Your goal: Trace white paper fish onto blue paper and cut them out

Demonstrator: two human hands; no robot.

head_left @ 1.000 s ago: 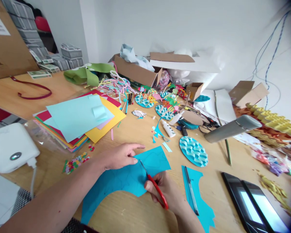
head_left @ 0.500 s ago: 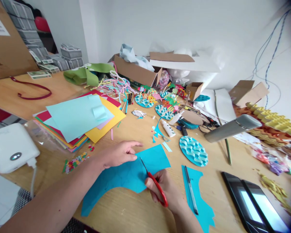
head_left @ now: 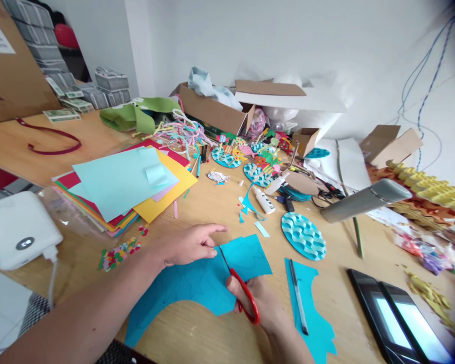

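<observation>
With its thumb near the top edge, my left hand (head_left: 193, 242) grips a large sheet of blue paper (head_left: 189, 283); the index finger points out past it. Faint drawn lines cross the sheet, and its lower edge is curved. My right hand (head_left: 260, 301) holds red-handled scissors (head_left: 246, 293), fingers wrapped round the handles. The scissor blades lie across the paper, the tip close to my left thumb. To the right, a second blue paper piece (head_left: 314, 308) with a jagged edge lies on the table, a pen (head_left: 299, 298) resting on it.
Stacked coloured paper (head_left: 117, 182) and a white power bank (head_left: 18, 232) lie left. Ahead are glue bottles (head_left: 264, 200), a wavy-patterned blue oval (head_left: 303, 236) and paper scraps (head_left: 246, 205). A grey metal flask (head_left: 366, 199) and a black device with lit screens (head_left: 398, 316) are right.
The blue paper's right end has tilted and shifted down and right. My left hand has moved slightly right; the scissors remain at nearly the same spot on the sheet.
</observation>
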